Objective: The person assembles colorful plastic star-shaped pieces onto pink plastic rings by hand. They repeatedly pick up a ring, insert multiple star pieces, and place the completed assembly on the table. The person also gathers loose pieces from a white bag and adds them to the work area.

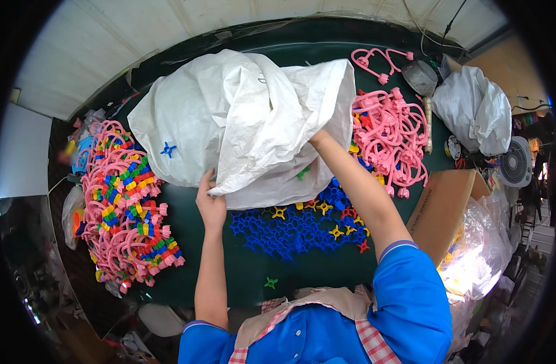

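Observation:
A big white woven sack (247,115) lies across the table in front of me, its mouth turned to the right. At its near edge, my left hand (211,203) has its fingers round a fold of the cloth. My right forearm reaches into the sack's mouth, and the hand inside is hidden. Under and in front of the sack spreads a pile of blue star-shaped plastic pieces (290,233), with a few yellow and red ones among them. One blue star piece (168,150) rests on the sack. A green star piece (271,283) lies nearer to me.
Pink curved tubes strung with coloured blocks (129,212) heap up at the left. More pink tubes (390,136) are piled on the right. Beyond them are a white bag (475,109), a grey fan (516,162) and a cardboard box (441,203) beside clear plastic bags (481,242).

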`<state>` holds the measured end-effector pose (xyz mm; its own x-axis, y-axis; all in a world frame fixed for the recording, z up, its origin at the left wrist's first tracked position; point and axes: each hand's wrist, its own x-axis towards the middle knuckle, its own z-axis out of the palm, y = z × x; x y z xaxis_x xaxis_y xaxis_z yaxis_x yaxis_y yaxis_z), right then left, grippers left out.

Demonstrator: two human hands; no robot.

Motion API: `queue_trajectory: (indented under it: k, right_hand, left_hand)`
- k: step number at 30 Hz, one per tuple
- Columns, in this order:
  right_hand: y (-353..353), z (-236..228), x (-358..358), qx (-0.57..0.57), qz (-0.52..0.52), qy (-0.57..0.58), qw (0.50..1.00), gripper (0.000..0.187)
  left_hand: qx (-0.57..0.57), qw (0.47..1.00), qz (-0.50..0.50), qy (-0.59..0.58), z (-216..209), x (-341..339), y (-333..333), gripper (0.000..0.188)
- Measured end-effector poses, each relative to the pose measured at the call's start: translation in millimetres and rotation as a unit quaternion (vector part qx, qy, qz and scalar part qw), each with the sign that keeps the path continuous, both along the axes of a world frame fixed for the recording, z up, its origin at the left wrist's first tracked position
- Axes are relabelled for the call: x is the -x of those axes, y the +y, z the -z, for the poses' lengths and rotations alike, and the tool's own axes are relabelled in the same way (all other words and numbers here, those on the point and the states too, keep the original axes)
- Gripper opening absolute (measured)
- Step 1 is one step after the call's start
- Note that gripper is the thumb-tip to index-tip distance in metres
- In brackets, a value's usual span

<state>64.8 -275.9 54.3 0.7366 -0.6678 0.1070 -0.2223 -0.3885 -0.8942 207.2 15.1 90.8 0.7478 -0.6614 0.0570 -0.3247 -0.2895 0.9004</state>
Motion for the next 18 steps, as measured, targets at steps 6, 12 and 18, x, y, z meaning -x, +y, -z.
queue_trajectory:
  k: [6,12,18]
  right_hand:
    - [60.6,7.2,55.7,-0.038,0.078,-0.158,0.984,0.069]
    - [92.5,-20.2,74.4,-0.204,0.142,-0.301,0.921,0.063]
    - [76.9,-72.3,91.8,-0.277,0.203,-0.437,0.831,0.045]
  left_hand:
    - [0.093,0.992,0.018,0.084,-31.1,-6.0,8.4,0.039]
    - [0.103,0.986,0.074,0.108,-79.4,5.1,6.0,0.036]
    - [0.066,0.974,0.198,0.089,-158.2,46.2,-28.0,0.040]
